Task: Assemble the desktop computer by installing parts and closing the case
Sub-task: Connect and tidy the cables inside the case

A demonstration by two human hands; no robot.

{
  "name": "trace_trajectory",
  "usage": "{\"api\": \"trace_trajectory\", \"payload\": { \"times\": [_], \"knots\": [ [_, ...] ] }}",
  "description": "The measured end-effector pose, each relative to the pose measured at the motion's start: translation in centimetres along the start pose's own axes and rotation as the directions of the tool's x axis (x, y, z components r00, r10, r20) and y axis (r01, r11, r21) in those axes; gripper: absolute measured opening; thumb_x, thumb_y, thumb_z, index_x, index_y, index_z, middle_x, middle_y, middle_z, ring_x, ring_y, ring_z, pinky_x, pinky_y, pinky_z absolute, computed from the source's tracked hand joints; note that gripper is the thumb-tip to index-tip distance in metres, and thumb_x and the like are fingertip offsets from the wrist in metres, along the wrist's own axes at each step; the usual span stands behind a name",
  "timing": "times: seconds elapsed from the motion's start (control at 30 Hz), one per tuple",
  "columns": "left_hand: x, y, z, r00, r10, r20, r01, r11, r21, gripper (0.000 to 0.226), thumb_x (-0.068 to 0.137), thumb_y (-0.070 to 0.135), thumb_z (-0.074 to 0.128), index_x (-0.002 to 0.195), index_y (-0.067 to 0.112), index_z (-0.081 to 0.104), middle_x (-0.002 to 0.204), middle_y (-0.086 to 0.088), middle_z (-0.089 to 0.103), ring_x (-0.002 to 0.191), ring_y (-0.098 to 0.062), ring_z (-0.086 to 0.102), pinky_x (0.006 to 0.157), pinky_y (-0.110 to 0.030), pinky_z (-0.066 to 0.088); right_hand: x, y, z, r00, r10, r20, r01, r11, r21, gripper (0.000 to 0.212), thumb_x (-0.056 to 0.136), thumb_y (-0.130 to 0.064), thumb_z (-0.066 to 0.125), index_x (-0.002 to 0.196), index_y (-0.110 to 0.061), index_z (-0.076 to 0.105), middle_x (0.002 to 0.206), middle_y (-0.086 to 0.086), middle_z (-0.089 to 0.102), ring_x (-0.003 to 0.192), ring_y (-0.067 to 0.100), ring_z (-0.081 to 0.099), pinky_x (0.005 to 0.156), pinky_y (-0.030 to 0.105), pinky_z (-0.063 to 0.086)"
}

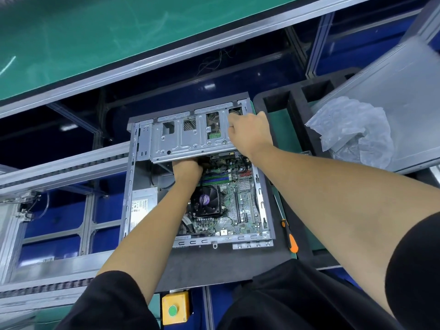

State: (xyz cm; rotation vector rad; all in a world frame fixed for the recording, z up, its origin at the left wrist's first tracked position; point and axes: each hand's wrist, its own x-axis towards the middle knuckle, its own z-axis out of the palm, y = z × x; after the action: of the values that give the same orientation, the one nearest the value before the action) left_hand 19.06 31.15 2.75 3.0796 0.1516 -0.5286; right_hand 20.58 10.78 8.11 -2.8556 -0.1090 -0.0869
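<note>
2 hands at the drive cage (pixel 190 136) of an open case (pixel 262 186).
The case lies on a dark pad (pixel 202 270), motherboard (pixel 228 201) up; the left hand (pixel 187 169) reaches under the cage's near edge, fingers hidden, so I cannot tell their state; the right hand (pixel 250 132) curls over the cage's far right corner; a screwdriver (pixel 289 235) lies just beside the pad's right edge; a side panel (pixel 392 103) and plastic wrap (pixel 352 129) sit far right.
</note>
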Motion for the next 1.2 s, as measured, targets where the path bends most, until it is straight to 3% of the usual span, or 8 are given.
{"api": "trace_trajectory", "payload": {
  "times": [0.1, 0.23, 0.33, 0.5, 0.67, 0.87, 1.07, 1.2],
  "knots": [
    [-0.1, 0.0, 0.4, 0.996, -0.045, -0.079, 0.046, 0.999, 0.011, 0.020, 0.097, 0.029, 0.056, 0.091, 0.018, 0.072, 0.099, -0.008, 0.073, 0.113, -0.030, 0.060, 0.111, -0.040, 0.030, 0.0, 0.0, 0.0, 1.000, 0.008, 0.002, -0.008, 1.000, 0.000, 0.014, 0.098, -0.014, 0.036, 0.089, -0.021, 0.043, 0.060, 0.000, 0.048, 0.061, 0.026, 0.041, 0.083, 0.043, 0.037],
    [0.0, -0.6, 1.5, 0.987, -0.156, -0.041, 0.154, 0.987, -0.045, 0.048, 0.096, 0.043, 0.056, 0.057, 0.015, 0.061, 0.064, -0.003, 0.061, 0.108, -0.028, 0.061, 0.119, -0.044, 0.016, 0.0, 0.0, 0.1, 1.000, 0.005, -0.010, -0.005, 1.000, 0.011, 0.014, 0.097, -0.014, 0.036, 0.088, -0.021, 0.044, 0.059, -0.001, 0.048, 0.057, 0.023, 0.037, 0.082, 0.043, 0.038],
    [0.5, -0.9, 1.7, 0.989, -0.130, -0.072, 0.122, 0.987, -0.109, 0.051, 0.093, 0.056, 0.062, 0.074, 0.011, 0.076, 0.080, -0.009, 0.072, 0.111, -0.028, 0.061, 0.119, -0.040, 0.019, 0.0, -0.1, 0.1, 1.000, 0.006, -0.015, -0.006, 1.000, 0.006, 0.014, 0.096, -0.014, 0.036, 0.086, -0.022, 0.042, 0.055, -0.004, 0.041, 0.053, 0.019, 0.031, 0.083, 0.044, 0.040],
    [0.4, -1.2, 1.4, 0.992, 0.040, -0.118, -0.038, 0.999, 0.025, 0.026, 0.098, 0.028, 0.063, 0.096, 0.004, 0.074, 0.095, -0.016, 0.073, 0.099, -0.036, 0.066, 0.099, -0.040, 0.043, 0.2, -0.1, 0.2, 1.000, 0.015, -0.012, -0.015, 1.000, -0.003, 0.013, 0.095, -0.013, 0.038, 0.087, -0.022, 0.042, 0.055, -0.005, 0.040, 0.052, 0.015, 0.029, 0.081, 0.042, 0.038],
    [0.3, -1.0, 1.0, 0.988, 0.010, -0.153, -0.022, 0.997, -0.075, 0.014, 0.088, 0.015, 0.067, 0.080, 0.004, 0.069, 0.085, -0.021, 0.072, 0.086, -0.039, 0.068, 0.077, -0.036, 0.048, 0.2, 0.0, 0.0, 1.000, 0.005, 0.000, -0.005, 1.000, -0.021, 0.011, 0.097, -0.016, 0.039, 0.089, -0.022, 0.044, 0.056, -0.006, 0.040, 0.053, 0.018, 0.033, 0.076, 0.040, 0.032],
    [0.5, -0.2, 1.2, 0.992, -0.052, -0.118, 0.050, 0.999, -0.014, 0.017, 0.091, 0.025, 0.062, 0.091, 0.013, 0.074, 0.097, -0.012, 0.074, 0.104, -0.034, 0.065, 0.092, -0.036, 0.042, 0.3, 0.1, 0.4, 1.000, 0.001, -0.011, -0.001, 1.000, -0.027, 0.011, 0.098, -0.018, 0.039, 0.089, -0.023, 0.042, 0.055, -0.006, 0.038, 0.051, 0.014, 0.028, 0.074, 0.040, 0.032],
    [1.1, 0.1, 0.7, 0.994, -0.048, -0.099, 0.051, 0.998, 0.031, 0.022, 0.091, 0.032, 0.061, 0.105, 0.020, 0.073, 0.111, -0.006, 0.071, 0.112, -0.030, 0.062, 0.086, -0.032, 0.039, 0.2, 0.0, 0.4, 1.000, -0.015, -0.024, 0.015, 1.000, -0.013, 0.011, 0.096, -0.016, 0.040, 0.088, -0.022, 0.042, 0.055, -0.006, 0.037, 0.057, 0.023, 0.037, 0.077, 0.041, 0.036],
    [0.9, -0.1, 0.4, 0.994, -0.113, -0.009, 0.113, 0.993, -0.027, 0.023, 0.093, 0.032, 0.060, 0.083, 0.014, 0.070, 0.088, -0.004, 0.069, 0.096, -0.029, 0.063, 0.082, -0.031, 0.042, 0.1, -0.1, 0.0, 0.999, -0.008, -0.039, 0.009, 1.000, 0.024, 0.011, 0.095, -0.014, 0.039, 0.087, -0.021, 0.040, 0.054, -0.005, 0.037, 0.051, 0.018, 0.031, 0.079, 0.041, 0.037]
  ]
}}
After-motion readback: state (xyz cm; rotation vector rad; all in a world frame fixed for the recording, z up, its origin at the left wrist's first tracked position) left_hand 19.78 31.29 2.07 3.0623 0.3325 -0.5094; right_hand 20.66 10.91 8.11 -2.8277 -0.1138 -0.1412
